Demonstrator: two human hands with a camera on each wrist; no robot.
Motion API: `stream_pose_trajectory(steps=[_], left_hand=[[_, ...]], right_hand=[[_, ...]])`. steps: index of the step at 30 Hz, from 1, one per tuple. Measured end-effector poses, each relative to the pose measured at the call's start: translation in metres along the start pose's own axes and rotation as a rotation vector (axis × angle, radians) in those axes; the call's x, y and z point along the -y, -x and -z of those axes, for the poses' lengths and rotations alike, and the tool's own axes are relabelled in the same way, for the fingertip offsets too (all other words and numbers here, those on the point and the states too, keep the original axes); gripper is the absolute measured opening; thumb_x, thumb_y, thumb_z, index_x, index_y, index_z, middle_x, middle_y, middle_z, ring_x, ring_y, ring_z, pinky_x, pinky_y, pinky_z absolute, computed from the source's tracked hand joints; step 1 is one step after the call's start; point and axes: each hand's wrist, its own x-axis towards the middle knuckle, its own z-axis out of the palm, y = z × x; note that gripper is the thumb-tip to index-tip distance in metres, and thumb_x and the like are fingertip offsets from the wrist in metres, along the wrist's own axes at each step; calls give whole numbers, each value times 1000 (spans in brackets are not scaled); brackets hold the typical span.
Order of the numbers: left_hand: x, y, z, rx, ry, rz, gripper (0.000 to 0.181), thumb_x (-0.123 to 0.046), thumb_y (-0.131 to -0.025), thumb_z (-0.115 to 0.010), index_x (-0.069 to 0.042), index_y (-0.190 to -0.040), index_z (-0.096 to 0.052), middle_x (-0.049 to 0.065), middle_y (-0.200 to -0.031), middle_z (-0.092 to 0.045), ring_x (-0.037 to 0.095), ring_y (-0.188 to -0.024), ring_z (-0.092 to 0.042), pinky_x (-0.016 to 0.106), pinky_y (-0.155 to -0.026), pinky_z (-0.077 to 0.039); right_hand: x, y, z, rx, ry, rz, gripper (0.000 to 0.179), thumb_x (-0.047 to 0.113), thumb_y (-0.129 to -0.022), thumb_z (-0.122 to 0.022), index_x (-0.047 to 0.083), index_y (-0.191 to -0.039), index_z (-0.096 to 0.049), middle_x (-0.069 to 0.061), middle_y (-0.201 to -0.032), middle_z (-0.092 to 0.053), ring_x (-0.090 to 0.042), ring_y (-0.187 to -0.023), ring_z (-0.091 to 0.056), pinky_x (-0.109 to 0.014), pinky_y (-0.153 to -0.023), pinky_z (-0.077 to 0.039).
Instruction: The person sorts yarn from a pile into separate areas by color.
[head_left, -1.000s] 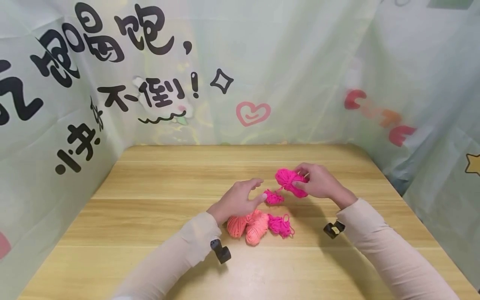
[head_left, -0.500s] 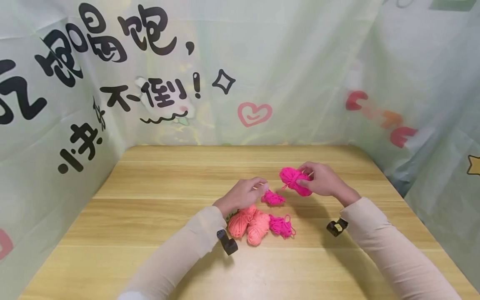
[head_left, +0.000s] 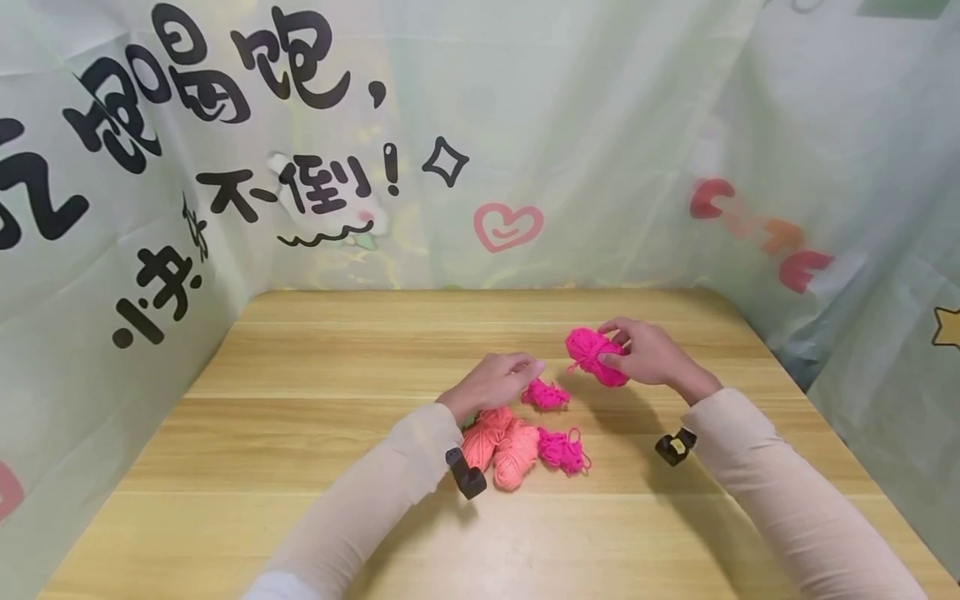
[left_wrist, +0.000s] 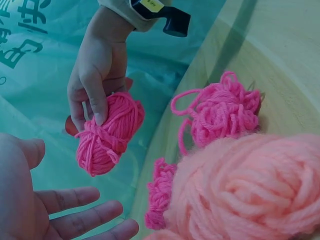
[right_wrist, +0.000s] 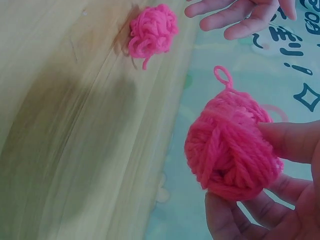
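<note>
My right hand (head_left: 651, 354) grips a hot-pink skein of yarn (head_left: 597, 357) between thumb and fingers, raised above the table. In the right wrist view the skein (right_wrist: 232, 147) shows a tied middle and a small loop on top. Fingers extended, my left hand (head_left: 491, 385) hovers beside a small pink yarn bundle (head_left: 546, 395) and holds nothing. The left wrist view shows this hand (left_wrist: 65, 205) with its fingers spread. Just below it lie two coral skeins (head_left: 516, 454), side by side. To their right sits a looser, tangled pink yarn bundle (head_left: 564, 452).
A sliver of something green shows beside the coral skeins, mostly hidden by the left wrist. The wooden table (head_left: 300, 467) meets a printed cloth backdrop (head_left: 600, 150) at the back and sides. Each sleeve carries a black wrist camera (head_left: 465, 473).
My right hand has carried the pink skein slightly right and up, away from the small pink bundle. My left hand has drifted a little right, its thumb now closer to the fingers.
</note>
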Motion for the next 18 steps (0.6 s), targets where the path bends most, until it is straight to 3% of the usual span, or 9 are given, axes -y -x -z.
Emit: stream_pose_trajectory(steps=[12, 18], left_hand=[[-3, -10, -1, -11, 13, 21, 62, -59, -100, -31, -17, -142, -50, 1, -136, -55, 21, -130, -46, 37, -107, -36], [-4, -13, -3, 4, 22, 28, 62, -62, -99, -33, -19, -138, -54, 0, -135, -56, 21, -125, -50, 38, -103, -40]], right_hand=[[-5, -4, 4, 23, -16, -33, 38, 13, -90, -67, -9, -120, -56, -24, -103, -63, -28, -85, -64, -34, -63, -56], [-8, -5, 5, 17, -22, -44, 36, 13, -91, -66, -9, -117, -57, -23, -101, -63, -26, -83, -64, -34, -62, -56]])
